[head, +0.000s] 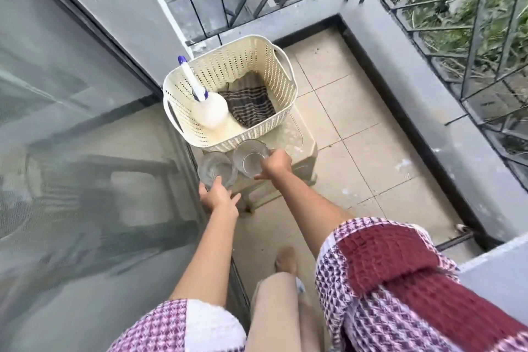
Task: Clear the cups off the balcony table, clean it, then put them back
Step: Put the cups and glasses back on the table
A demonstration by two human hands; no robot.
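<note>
Two clear glass cups are at the near edge of a small beige plastic table (300, 140). My right hand (275, 164) grips the right cup (250, 158) by its right side, fingers curled over the rim. The left cup (216, 169) is at the table's near left corner. My left hand (218, 197) is just below it with fingers spread, fingertips touching its near wall. I cannot tell whether either cup is lifted off the table.
A cream perforated basket (281, 88) fills the far part of the table, holding a white spray bottle (210, 110) and a dark striped cloth (250, 106). A glass sliding door (85, 137) runs along the left. A grey ledge with a metal railing (428, 88) bounds the tiled floor.
</note>
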